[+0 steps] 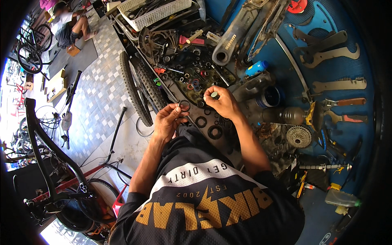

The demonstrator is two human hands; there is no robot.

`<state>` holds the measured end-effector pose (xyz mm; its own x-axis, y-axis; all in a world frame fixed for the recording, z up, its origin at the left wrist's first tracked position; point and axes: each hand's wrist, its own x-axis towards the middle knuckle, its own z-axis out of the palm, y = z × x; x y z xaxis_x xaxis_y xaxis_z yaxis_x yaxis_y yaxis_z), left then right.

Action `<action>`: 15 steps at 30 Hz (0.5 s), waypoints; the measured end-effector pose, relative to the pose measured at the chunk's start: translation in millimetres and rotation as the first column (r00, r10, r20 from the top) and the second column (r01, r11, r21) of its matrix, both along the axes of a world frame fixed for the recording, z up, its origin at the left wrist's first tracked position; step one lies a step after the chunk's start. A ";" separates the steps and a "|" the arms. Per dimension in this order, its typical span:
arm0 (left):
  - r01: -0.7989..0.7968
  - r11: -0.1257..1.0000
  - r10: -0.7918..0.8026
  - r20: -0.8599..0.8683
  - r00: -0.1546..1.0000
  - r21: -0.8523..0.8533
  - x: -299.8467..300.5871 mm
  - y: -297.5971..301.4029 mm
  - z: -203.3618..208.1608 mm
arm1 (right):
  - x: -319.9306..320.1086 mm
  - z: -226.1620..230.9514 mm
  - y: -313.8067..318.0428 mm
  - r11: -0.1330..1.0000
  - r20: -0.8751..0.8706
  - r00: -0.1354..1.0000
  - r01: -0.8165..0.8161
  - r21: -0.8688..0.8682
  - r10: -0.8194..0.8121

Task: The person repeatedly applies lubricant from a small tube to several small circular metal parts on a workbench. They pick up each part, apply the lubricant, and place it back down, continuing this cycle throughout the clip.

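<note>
My left hand (166,120) is closed, pinching a thin dark ring (184,105) between thumb and fingers. To its right, my right hand (224,104) is curled round a small object with a round, greenish end (214,94); most of it is hidden in the fist, so I cannot tell its kind. The two hands are apart, over the edge of a cluttered work surface. Below the right hand lie a thick black ring (214,132) and a smaller black ring (201,121). Just beyond the hands, many small rings and washers (192,84) are spread out.
A bicycle crank arm (230,45) and a white basket (153,14) stand at the back. Wrenches (332,55) line the blue surface at right, near a cassette (299,136). Tyres (132,87) stand left of the bench. Another person (71,28) sits far left.
</note>
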<state>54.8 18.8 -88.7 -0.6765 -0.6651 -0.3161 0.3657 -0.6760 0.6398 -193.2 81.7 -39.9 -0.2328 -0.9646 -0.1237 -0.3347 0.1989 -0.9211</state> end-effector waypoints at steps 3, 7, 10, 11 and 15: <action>-0.017 1.000 0.017 -0.007 1.000 -0.013 -3.0 1.6 2.5 | 12.4 22.2 0.1 0.998 0.114 0.992 -0.056 -0.011 0.057; -0.025 0.999 0.024 -0.037 0.999 -0.038 -5.3 1.0 5.7 | 29.8 28.3 -5.8 0.997 0.180 0.981 -0.072 0.018 0.067; -0.036 0.998 0.035 -0.023 0.999 -0.053 -5.3 1.0 5.7 | 36.8 21.8 -8.5 0.998 0.181 0.982 -0.058 -0.011 0.059; -0.039 0.998 0.038 -0.023 0.999 -0.053 -5.2 1.3 5.4 | 37.4 19.2 -8.6 0.999 0.146 0.988 -0.051 -0.016 0.053; -0.042 0.998 0.041 -0.026 0.999 -0.052 -5.3 1.6 4.8 | 36.5 10.9 -7.9 0.999 0.108 0.994 -0.030 -0.016 0.031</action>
<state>49.4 20.4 -83.9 -0.6554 -0.7080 -0.2631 0.4090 -0.6255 0.6645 -156.7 73.7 -29.0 -0.1892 -0.9730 -0.1323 -0.2386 0.1762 -0.9550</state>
